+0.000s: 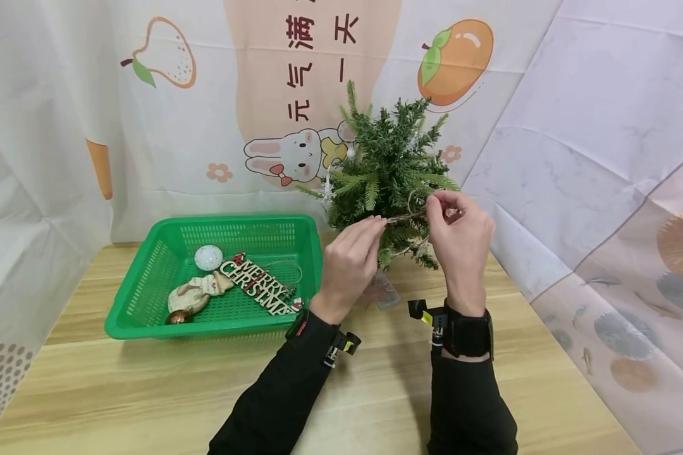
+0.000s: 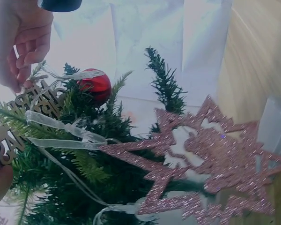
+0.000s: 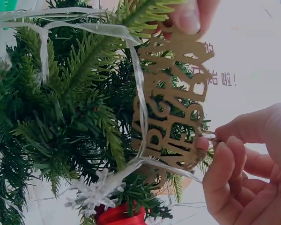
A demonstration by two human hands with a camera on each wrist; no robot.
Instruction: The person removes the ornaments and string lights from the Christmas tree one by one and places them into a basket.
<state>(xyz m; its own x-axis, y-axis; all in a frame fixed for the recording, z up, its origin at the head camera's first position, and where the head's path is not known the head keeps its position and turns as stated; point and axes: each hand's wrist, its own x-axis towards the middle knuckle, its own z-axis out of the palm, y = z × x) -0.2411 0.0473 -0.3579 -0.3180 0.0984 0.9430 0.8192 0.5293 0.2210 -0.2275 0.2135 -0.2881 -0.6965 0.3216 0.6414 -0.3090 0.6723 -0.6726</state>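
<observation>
Behind everything, a printed cloth (image 1: 193,145) is hanging, and before it the wooden table (image 1: 375,398) is spreading under your arms. A small green Christmas tree (image 1: 393,151) is standing at your 12 to 1 o'clock. At your 10 o'clock, a green basket (image 1: 216,330) is resting on the table. Your left hand (image 1: 350,256) is pinching one end of a wooden lettering (image 3: 165,96); your right hand (image 1: 463,237) is pinching the twine (image 3: 201,153) at its other end, so this piece is lying between your two hands, close against the 6 o'clock side of the tree. In the left wrist view, a pink glitter star (image 2: 225,161) is showing beside the branches.

Inside the basket, a MERRY CHRISTMAS sign (image 1: 258,284) is lying at 3 o'clock and a cream figure (image 1: 184,296) at 8 o'clock. A red ball (image 2: 96,86) is sitting among the branches. In the basket again, a white ball (image 1: 209,258) is resting at 12 o'clock and a copper ball (image 1: 179,316) at 7 o'clock. Smallest, a snowflake light (image 3: 96,192) is hanging on the tree.
</observation>
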